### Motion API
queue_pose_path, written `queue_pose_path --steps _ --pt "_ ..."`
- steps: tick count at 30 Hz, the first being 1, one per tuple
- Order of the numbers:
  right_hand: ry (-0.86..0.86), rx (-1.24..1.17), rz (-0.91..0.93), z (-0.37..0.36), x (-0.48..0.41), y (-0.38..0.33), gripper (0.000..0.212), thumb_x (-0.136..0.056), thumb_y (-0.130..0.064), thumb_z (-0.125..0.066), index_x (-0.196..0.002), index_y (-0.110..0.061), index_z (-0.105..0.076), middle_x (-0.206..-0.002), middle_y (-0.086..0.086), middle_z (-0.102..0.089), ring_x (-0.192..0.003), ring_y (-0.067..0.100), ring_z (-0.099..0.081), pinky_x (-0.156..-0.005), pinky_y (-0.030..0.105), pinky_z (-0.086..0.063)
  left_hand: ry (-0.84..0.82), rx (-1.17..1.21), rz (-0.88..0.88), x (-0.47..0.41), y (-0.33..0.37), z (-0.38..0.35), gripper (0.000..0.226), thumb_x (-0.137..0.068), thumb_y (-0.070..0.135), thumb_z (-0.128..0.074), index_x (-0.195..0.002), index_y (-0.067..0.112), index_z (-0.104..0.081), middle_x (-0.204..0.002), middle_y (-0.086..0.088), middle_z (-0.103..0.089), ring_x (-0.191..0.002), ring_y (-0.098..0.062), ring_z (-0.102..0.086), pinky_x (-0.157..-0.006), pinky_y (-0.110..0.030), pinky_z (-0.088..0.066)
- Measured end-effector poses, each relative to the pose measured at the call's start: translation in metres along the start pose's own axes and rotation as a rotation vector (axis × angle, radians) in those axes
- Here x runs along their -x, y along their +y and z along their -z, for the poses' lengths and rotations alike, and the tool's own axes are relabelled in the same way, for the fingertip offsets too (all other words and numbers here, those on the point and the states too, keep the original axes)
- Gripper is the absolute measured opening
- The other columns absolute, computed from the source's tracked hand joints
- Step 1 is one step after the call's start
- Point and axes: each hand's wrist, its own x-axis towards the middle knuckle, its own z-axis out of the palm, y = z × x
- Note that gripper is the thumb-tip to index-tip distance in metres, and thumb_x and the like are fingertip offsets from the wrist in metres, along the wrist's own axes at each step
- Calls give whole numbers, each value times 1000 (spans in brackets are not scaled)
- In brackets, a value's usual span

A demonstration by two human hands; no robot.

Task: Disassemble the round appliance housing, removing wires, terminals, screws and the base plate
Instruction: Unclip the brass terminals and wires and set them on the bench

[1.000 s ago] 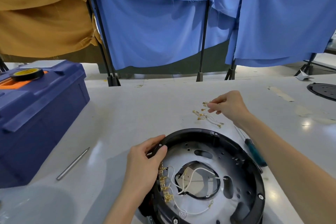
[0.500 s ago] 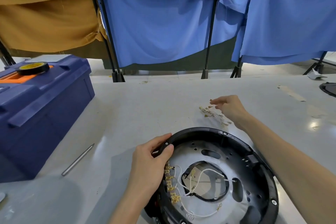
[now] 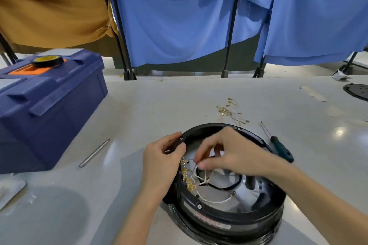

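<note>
A round black appliance housing point(image 3: 225, 219) lies open side up on the white table, low in the middle. My left hand point(image 3: 161, 163) grips its left rim. My right hand point(image 3: 227, 155) reaches inside and pinches a white wire point(image 3: 196, 171) between thumb and forefinger. Several brass terminals point(image 3: 187, 178) line the inner left wall, and more white wires point(image 3: 217, 201) loop across the pale base plate point(image 3: 245, 191). A small pile of removed wires with brass terminals point(image 3: 231, 112) lies on the table behind the housing.
A green-handled screwdriver point(image 3: 278, 146) lies right of the housing. A metal rod point(image 3: 94, 153) lies to the left. A dark blue toolbox point(image 3: 45, 109) with a tape roll point(image 3: 47, 60) on top stands at far left. A black round part point(image 3: 356, 90) sits at the right edge.
My right hand left the pile of removed wires and came back into the housing, where it now pinches a white wire. My left hand stays on the rim.
</note>
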Motion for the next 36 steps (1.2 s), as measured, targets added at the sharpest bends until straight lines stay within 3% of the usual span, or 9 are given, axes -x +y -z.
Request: queue_pose_path --steps 5,8,10,15,22,25,29,33,36 --pt "-134 -4 -8 -14 9 -3 16 -69 -27 -85 -78 -18 -76 -84 -9 -69 -79 -2 -58 -73 9 -38 10 -10 4 6 -2 2 34 -80 7 -69 -106 28 -72 -102 15 -72 -98 -1 -66 -95 -32 -52" --pt "-87 120 6 -22 10 -3 16 -65 -36 -85 -71 -26 -73 -88 -15 -61 -87 -5 -47 -75 8 -34 19 -7 5 5 -1 1 33 -80 7 -69 -104 29 -73 -99 14 -73 -95 -2 -67 -92 -32 -53" --pt "-54 209 22 -28 9 -5 15 -68 -37 -82 -69 -27 -71 -90 -18 -54 -94 -2 -40 -80 15 -34 21 -15 -4 5 -2 1 33 -80 6 -69 -101 30 -73 -96 15 -73 -92 0 -68 -89 -30 -54" --pt "-61 327 6 -35 5 -10 16 -73 -22 -78 -63 -19 -65 -69 -17 -52 -83 4 -41 -74 25 -37 19 -30 -28 4 -4 2 33 -79 6 -68 -102 29 -74 -95 18 -73 -91 2 -67 -86 -27 -54" --pt "-73 349 34 -39 2 -15 39 -70 -6 -76 -52 -23 -47 -61 -16 -43 -75 8 -39 -65 25 -30 16 -47 -39 3 -5 3 33 -77 5 -67 -100 29 -74 -90 24 -72 -83 5 -68 -78 -21 -54" --pt "17 303 -56 -28 9 -9 46 -67 -2 -78 -47 -25 -43 -64 -12 -45 -72 11 -43 -65 28 -38 17 -27 -9 3 -4 3 34 -78 4 -67 -100 29 -75 -82 25 -72 -70 -5 -68 -69 -25 -57" --pt "118 175 -113 -19 17 -4 33 -69 -6 -82 -54 -19 -55 -67 -4 -57 -73 15 -52 -73 41 -48 22 -29 -2 4 -2 2 34 -79 4 -67 -99 31 -74 -74 26 -71 -61 -10 -63 -62 -30 -57" --pt "281 68 -83 -21 13 -9 25 -78 -16 -77 -63 -24 -59 -73 -4 -63 -73 15 -58 -75 41 -49 18 -10 12 5 -1 2 32 -79 4 -68 -99 29 -74 -78 20 -73 -67 -7 -68 -67 -27 -57" --pt "423 -58 -110 -4 10 -9 18 -80 -20 -75 -69 -25 -62 -67 2 -65 -59 14 -59 -61 32 -50 8 0 23 2 1 3 32 -78 2 -69 -100 24 -75 -91 12 -75 -82 -7 -71 -75 -29 -57"
